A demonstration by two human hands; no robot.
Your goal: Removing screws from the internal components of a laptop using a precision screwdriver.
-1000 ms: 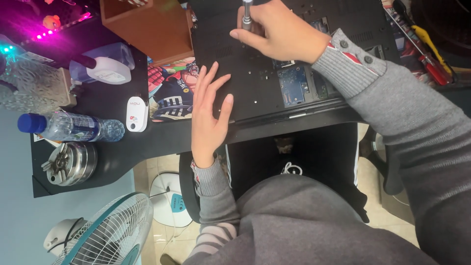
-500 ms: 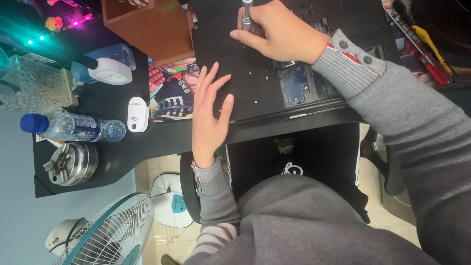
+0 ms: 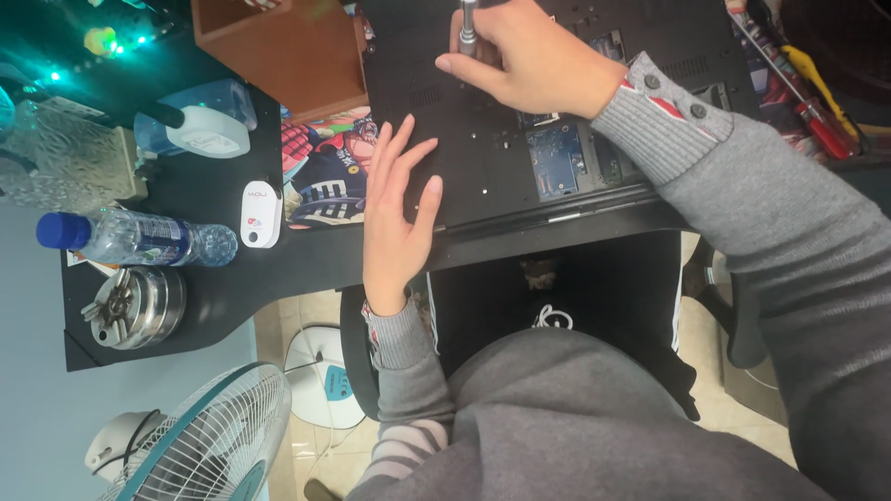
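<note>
Metal screwdriver shaft pinched upright over an upturned black laptop.

Right hand (image 3: 529,60) wraps its grip round the slim screwdriver (image 3: 468,20), fingers pressed together on the shaft, tip down on the laptop base (image 3: 483,139), which lies on the bench (image 3: 223,278) with a hatch open over a blue circuit board (image 3: 557,158). Left hand (image 3: 394,213) lies flat and spread on the near corner, pinching nothing. Judged by look, the driver is light, stiff and apt to slip; the base is rigid plastic, the bare board fragile, so edges are the safe hold. A water bottle (image 3: 130,238) lies well apart.
</note>
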